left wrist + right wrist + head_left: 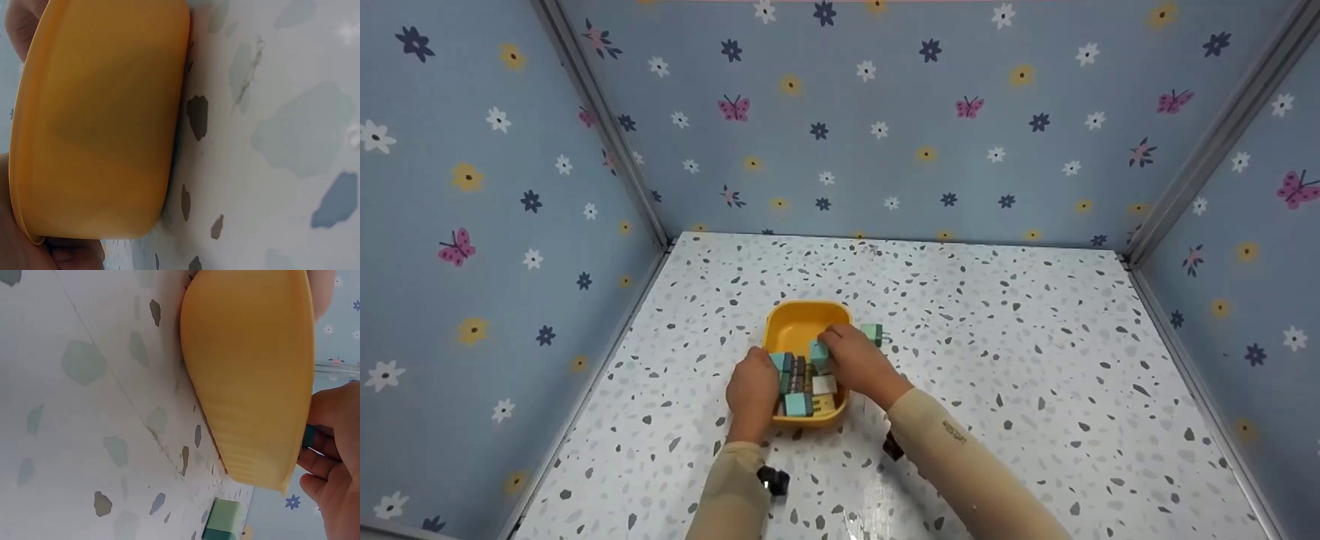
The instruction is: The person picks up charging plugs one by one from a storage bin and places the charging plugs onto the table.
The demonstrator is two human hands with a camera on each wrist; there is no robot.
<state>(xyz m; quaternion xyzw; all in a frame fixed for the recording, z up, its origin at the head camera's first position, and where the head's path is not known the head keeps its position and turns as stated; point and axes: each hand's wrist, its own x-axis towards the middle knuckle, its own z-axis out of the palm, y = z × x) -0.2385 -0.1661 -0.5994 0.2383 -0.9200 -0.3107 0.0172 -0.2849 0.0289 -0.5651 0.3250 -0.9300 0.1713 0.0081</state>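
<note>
My left hand (754, 386) grips the left rim of a yellow plastic tub (802, 309); in the left wrist view its fingers (79, 254) curl under that rim. Over the tub's right side, my right hand (855, 360) pinches a teal plug adapter (819, 354). A bit of that adapter shows past the rim in the right wrist view. Several two-tone adapters lie packed in the tub's near half, among them a light blue one (795, 405), a white one (824, 385) and a pale yellow one (825, 405). Bare yellow floor shows at the far end.
A green adapter (872, 333) with metal prongs lies on the speckled table (997, 360), just right of the tub. Flower-patterned panels (877, 127) enclose the table at the back and both sides, with grey metal posts (607, 135) at the corners.
</note>
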